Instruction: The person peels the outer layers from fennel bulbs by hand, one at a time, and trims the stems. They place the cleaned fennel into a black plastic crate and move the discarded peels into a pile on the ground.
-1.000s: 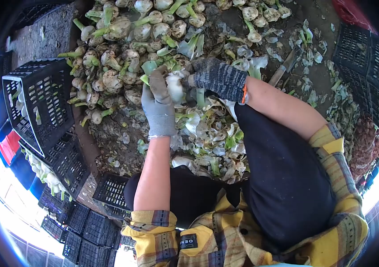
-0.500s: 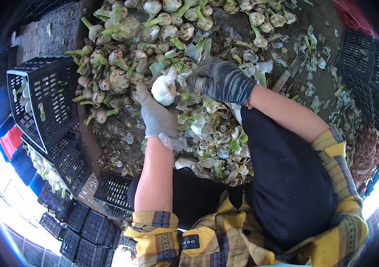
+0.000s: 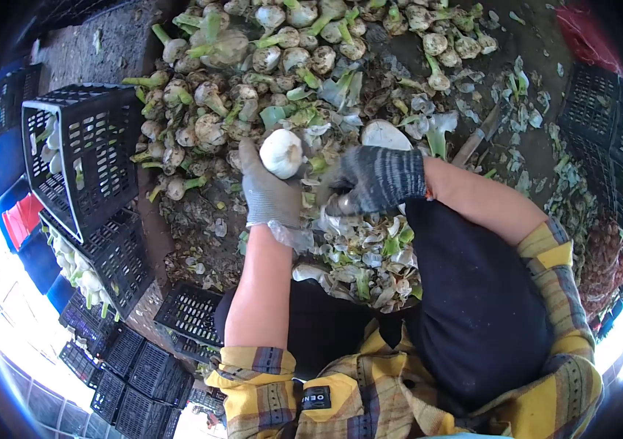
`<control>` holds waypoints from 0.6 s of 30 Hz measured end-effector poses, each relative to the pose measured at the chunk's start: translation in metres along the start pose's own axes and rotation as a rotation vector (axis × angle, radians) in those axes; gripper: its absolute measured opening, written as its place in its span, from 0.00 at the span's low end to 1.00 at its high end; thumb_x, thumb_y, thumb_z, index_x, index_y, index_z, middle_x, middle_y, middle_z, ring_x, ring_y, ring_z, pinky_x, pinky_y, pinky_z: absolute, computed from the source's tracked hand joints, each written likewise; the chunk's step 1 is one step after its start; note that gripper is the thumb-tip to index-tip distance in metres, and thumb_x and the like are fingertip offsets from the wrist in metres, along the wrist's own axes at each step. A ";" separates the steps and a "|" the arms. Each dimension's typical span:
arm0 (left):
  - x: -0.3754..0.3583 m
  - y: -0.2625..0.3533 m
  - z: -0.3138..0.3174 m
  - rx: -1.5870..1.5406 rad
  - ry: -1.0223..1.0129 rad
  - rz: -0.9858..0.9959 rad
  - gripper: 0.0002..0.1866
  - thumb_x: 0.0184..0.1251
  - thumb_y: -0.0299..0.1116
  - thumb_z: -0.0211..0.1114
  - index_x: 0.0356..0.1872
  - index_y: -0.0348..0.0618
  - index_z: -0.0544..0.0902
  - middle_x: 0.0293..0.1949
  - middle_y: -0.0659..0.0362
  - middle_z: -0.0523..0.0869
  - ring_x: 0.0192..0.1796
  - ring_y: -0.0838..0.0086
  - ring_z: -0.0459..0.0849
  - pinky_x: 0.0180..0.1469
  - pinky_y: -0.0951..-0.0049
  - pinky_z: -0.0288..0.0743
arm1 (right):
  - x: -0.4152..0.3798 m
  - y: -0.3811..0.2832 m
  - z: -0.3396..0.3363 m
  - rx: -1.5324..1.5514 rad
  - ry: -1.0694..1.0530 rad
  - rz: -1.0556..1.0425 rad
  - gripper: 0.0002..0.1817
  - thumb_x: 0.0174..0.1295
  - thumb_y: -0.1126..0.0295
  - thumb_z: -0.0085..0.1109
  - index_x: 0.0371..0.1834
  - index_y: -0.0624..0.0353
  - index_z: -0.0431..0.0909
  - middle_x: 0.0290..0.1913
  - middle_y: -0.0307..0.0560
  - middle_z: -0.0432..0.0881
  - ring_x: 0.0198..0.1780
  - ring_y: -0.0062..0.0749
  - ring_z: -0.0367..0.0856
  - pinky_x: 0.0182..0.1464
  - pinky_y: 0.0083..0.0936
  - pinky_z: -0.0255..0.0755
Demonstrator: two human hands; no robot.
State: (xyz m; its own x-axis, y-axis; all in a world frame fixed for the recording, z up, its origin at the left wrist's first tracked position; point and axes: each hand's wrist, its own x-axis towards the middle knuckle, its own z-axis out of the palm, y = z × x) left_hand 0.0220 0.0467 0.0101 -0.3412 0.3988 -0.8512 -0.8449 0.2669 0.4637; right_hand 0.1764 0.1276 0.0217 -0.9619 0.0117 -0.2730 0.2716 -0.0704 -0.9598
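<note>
A white garlic bulb [image 3: 281, 154], its skin clean and smooth, sits in my left hand [image 3: 271, 196], which wears a pale grey glove and grips it with thumb and fingers. To its right, my right hand [image 3: 373, 181] in a dark striped glove has its fingers curled together, slightly blurred. Something whitish shows at those fingertips, too smeared to name. Just beyond the right knuckles lies a pale rounded object [image 3: 385, 136], partly covered by the hand. Under both hands spreads a heap of peeled garlic skins [image 3: 370, 256].
Unpeeled garlic bulbs with green stems [image 3: 209, 128] pile up ahead and left. A black crate [image 3: 99, 154] stands at left, above another crate of white garlic [image 3: 77, 267]. A long-handled tool [image 3: 478, 137] lies on the ground at right. More black crates [image 3: 604, 124] stand far right.
The bulb in my left hand has turned, its upper end no longer pointing up with loose skin. My right hand has drawn lower, away from the bulb. The view has shifted slightly.
</note>
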 end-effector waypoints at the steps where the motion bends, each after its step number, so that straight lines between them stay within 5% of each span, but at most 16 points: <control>1: -0.002 0.000 0.004 0.050 0.013 0.014 0.24 0.68 0.52 0.41 0.44 0.44 0.77 0.37 0.56 0.82 0.40 0.66 0.82 0.30 0.75 0.73 | -0.002 0.005 0.001 0.048 0.029 0.034 0.11 0.57 0.67 0.58 0.40 0.60 0.79 0.30 0.43 0.82 0.32 0.24 0.77 0.37 0.24 0.71; 3: 0.000 -0.010 0.004 0.052 0.025 0.054 0.26 0.67 0.55 0.42 0.44 0.43 0.77 0.39 0.57 0.82 0.41 0.68 0.82 0.34 0.72 0.77 | -0.001 0.012 -0.005 0.126 0.072 0.073 0.10 0.55 0.65 0.57 0.38 0.55 0.80 0.27 0.45 0.81 0.28 0.34 0.77 0.35 0.30 0.71; 4: 0.011 -0.014 -0.002 -0.009 0.015 0.068 0.27 0.67 0.56 0.42 0.44 0.43 0.77 0.39 0.56 0.82 0.40 0.69 0.82 0.36 0.71 0.78 | 0.000 0.032 -0.010 -0.551 0.289 -0.588 0.13 0.57 0.64 0.54 0.43 0.56 0.78 0.34 0.46 0.81 0.32 0.40 0.77 0.38 0.34 0.71; 6: 0.010 -0.010 -0.003 -0.082 0.046 0.008 0.26 0.67 0.57 0.43 0.45 0.45 0.76 0.41 0.59 0.82 0.40 0.70 0.82 0.40 0.69 0.79 | 0.002 -0.009 -0.021 -0.258 -0.016 0.287 0.19 0.56 0.62 0.54 0.49 0.58 0.75 0.44 0.51 0.79 0.41 0.45 0.77 0.45 0.35 0.71; 9: 0.002 -0.001 -0.007 -0.093 -0.056 -0.031 0.25 0.67 0.57 0.42 0.44 0.47 0.76 0.38 0.59 0.82 0.38 0.69 0.82 0.39 0.66 0.80 | 0.002 0.049 -0.003 -0.460 0.387 -0.085 0.22 0.57 0.60 0.55 0.52 0.61 0.72 0.50 0.58 0.75 0.50 0.48 0.74 0.53 0.34 0.68; 13: -0.002 0.031 -0.008 -0.254 -0.023 -0.044 0.23 0.67 0.52 0.43 0.43 0.43 0.76 0.38 0.52 0.80 0.39 0.62 0.80 0.43 0.61 0.78 | 0.000 0.031 -0.002 -0.241 0.403 0.153 0.23 0.57 0.58 0.56 0.51 0.63 0.73 0.47 0.59 0.77 0.49 0.47 0.76 0.55 0.33 0.67; 15: 0.004 0.079 -0.039 -0.096 -0.118 0.260 0.17 0.63 0.44 0.48 0.41 0.43 0.76 0.38 0.55 0.81 0.40 0.67 0.80 0.43 0.66 0.78 | 0.002 0.034 -0.004 -0.174 0.474 0.255 0.22 0.57 0.61 0.56 0.52 0.63 0.72 0.42 0.55 0.80 0.43 0.44 0.78 0.50 0.32 0.69; 18: -0.012 0.172 -0.061 -0.472 -0.607 0.402 0.21 0.60 0.40 0.56 0.47 0.33 0.72 0.47 0.50 0.78 0.44 0.62 0.79 0.46 0.68 0.76 | -0.014 0.078 -0.003 -0.256 0.703 0.330 0.19 0.58 0.63 0.57 0.49 0.64 0.74 0.34 0.52 0.82 0.36 0.39 0.80 0.43 0.32 0.70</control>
State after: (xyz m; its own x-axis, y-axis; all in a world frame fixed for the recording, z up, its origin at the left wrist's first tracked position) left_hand -0.1443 0.0347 0.0850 -0.4853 0.8198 -0.3040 -0.8358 -0.3329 0.4365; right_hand 0.2113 0.1249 -0.0493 -0.6106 0.6591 -0.4391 0.6176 0.0493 -0.7849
